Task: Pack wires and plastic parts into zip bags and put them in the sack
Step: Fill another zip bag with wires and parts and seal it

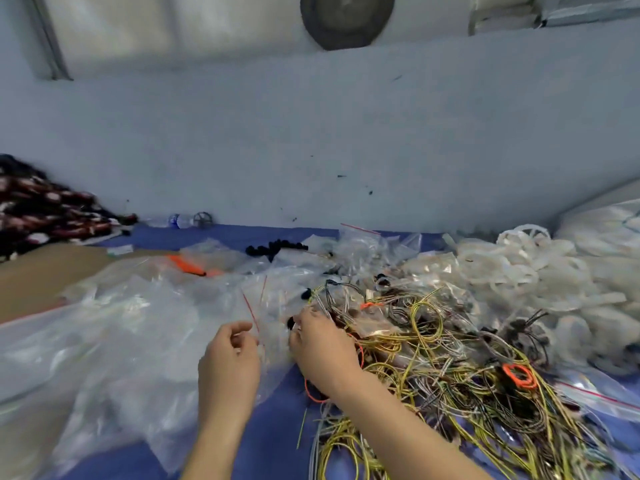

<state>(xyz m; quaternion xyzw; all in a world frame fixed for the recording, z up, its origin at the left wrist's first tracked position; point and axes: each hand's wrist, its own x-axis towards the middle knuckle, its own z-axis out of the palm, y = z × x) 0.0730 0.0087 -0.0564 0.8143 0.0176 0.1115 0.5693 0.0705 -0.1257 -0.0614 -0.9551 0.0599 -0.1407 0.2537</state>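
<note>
A clear zip bag (273,306) with a red seal strip stands open in the middle of the blue sheet. My left hand (230,362) pinches the bag's near rim. My right hand (322,344) is at the bag's mouth, fingers curled round a small bundle of wires with a black part. A big tangle of yellow, grey and black wires (450,368) lies to the right, partly under my right forearm. White plastic ring parts (519,268) are heaped at the far right. A large clear sack (104,327) lies crumpled to the left.
More zip bags (363,247) and black plastic pieces (273,247) lie at the back. An orange tool (187,265) rests among the bags. Brown cardboard (41,271) and a dark patterned cloth (41,209) are at the left, a water bottle (176,220) by the wall.
</note>
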